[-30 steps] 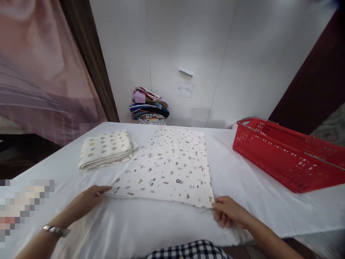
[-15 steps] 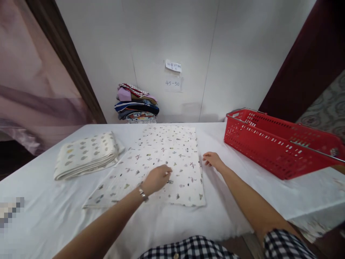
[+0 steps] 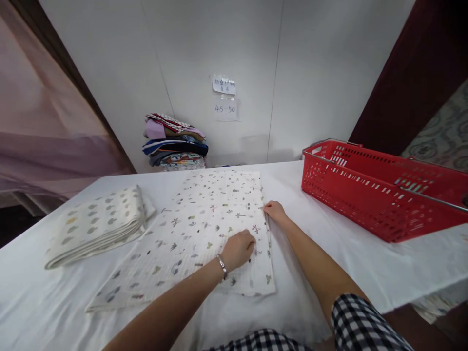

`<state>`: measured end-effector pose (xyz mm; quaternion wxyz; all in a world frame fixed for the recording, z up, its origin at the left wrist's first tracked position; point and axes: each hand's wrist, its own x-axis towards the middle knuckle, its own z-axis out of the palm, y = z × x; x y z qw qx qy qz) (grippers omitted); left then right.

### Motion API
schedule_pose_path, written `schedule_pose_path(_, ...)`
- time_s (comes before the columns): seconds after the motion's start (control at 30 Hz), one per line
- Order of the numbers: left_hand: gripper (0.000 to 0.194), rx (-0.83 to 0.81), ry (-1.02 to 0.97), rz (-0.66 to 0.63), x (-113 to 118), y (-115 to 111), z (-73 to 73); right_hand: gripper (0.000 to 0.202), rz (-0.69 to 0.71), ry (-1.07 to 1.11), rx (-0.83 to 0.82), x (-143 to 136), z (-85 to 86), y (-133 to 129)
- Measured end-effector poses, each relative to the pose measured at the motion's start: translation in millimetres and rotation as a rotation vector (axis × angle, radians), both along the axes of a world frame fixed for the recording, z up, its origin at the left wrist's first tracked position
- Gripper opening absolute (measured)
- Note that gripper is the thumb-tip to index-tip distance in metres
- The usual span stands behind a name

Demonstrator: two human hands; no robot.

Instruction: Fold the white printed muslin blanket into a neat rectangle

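Note:
A white cloth [image 3: 204, 234] with small printed figures lies spread and layered on the white-covered table. My left hand [image 3: 238, 249], with a bracelet at the wrist, rests over its right part, fingers curled; whatever is beneath the fingertips is hidden. At the cloth's right edge, my right hand [image 3: 275, 212] pinches the border between thumb and fingers. To the left sits a folded cream cloth [image 3: 98, 222] with grey pear-like prints, and neither hand touches it.
A red perforated basket [image 3: 365, 195] with metal handles stands at the right of the table [image 3: 314, 273]. Against the wall at the back is a stack of folded fabrics [image 3: 175, 141]. Two paper notes [image 3: 225, 108] hang on the wall.
My right hand has come in to the cloth's right edge and closed on it. My left hand has slid rightward over the cloth. The view has shifted slightly.

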<state>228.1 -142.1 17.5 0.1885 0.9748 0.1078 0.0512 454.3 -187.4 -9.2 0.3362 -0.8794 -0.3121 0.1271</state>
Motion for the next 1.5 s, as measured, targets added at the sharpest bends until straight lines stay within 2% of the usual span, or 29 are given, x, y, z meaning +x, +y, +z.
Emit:
schedule_pose_path(0.13,0.021,-0.018,-0.010,0.009,0.1,0.0,-1.5,0.023,0.019,-0.027,-0.027,-2.2,-0.3,0.0)
schedule_pose_path(0.3,0.021,-0.047,-0.023,0.016,-0.3,-0.3,-2.0,0.014,0.009,-0.034,-0.050,-2.3,1.2,1.0)
schedule_pose_path(0.73,0.019,-0.085,-0.061,0.034,-1.8,0.6,-5.7,0.020,-0.036,-0.067,-0.122,-2.9,2.8,5.6)
schedule_pose_path(0.87,0.019,-0.078,-0.047,0.039,-0.9,0.3,-4.8,0.014,-0.033,-0.049,-0.131,-2.7,4.4,7.3)
schedule_pose_path(0.97,0.020,-0.077,-0.034,0.041,0.1,0.5,-4.7,0.013,-0.039,-0.028,-0.123,-2.2,4.0,6.9)
schedule_pose_path(1.13,0.020,-0.063,-0.029,0.044,1.0,-0.3,-5.2,0.023,-0.058,-0.003,-0.094,-0.6,1.3,7.2)
schedule_pose_path(1.23,0.019,-0.066,-0.024,0.056,1.1,-1.6,-4.0,0.020,-0.049,0.014,-0.085,1.2,0.6,8.7)
schedule_pose_path(1.5,0.019,-0.080,0.020,0.110,7.4,-3.8,7.3,0.020,-0.036,0.032,0.009,8.6,-0.7,2.9)
